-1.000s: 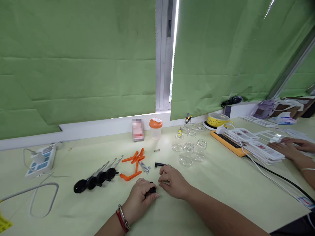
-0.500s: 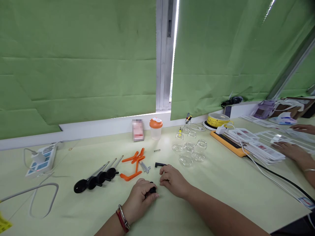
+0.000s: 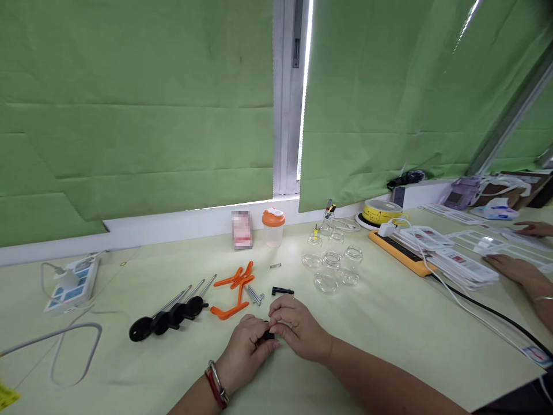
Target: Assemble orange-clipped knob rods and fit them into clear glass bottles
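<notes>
My left hand (image 3: 248,343) is closed around a small black plastic part (image 3: 268,334), mostly covered by the fingers. Against that part, the pinched fingertips of my right hand (image 3: 300,331) come in from the right; whether they hold something tiny is hidden. Just beyond my right hand lies a short black tube-like piece (image 3: 282,291). Left of it are several metal screws or pins (image 3: 254,295) and orange plastic pieces (image 3: 230,311). A row of black round caps with metal rods (image 3: 176,314) lies farther left. A small spring (image 3: 275,266) rests behind.
Several clear glass jars (image 3: 332,271) stand right of centre, with screwdrivers (image 3: 330,210) behind. An orange-lidded cup (image 3: 273,227) is near the wall. An orange power strip (image 3: 401,253) and white card stacks (image 3: 464,268) lie right, beside another person's hands (image 3: 510,270). A white power strip (image 3: 73,285) is at left.
My right hand has moved left, from the tabletop beside the black tube-like piece to the small black part in my left hand. My left hand has hardly moved.
</notes>
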A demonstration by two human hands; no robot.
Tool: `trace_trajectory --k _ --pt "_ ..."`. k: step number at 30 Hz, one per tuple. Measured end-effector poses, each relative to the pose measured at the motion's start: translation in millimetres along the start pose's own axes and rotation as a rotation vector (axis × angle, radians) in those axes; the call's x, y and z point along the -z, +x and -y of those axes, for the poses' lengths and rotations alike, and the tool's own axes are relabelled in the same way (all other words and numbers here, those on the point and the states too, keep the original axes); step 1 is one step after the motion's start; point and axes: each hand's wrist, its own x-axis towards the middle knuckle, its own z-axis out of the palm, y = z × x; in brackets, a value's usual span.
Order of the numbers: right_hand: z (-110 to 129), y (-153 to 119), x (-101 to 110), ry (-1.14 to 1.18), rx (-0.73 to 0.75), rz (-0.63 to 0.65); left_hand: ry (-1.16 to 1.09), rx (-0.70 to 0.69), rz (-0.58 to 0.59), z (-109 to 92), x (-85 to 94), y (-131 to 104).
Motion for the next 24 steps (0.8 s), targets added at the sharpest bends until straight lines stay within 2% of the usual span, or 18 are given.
trace_trajectory --k 8,18,20,22,24 --pt "3 1 2 0.020 0.052 0.029 -0.015 -0.010 0.005 1 -1.7 2" --pt "2 3 5 0.011 0.032 0.049 0.003 0.016 0.025 0 -0.4 1" --pt "-4 4 9 -0.007 -0.035 0.025 0.003 0.027 0.039 -3 1.9 2" --pt "-11 3 15 -0.068 -0.174 0.007 -0.001 0.041 0.049 -7 4.5 3" --pt "-18 1 20 -0.167 -0.325 0.049 -0.004 0.052 0.051 -9 6.3 3"
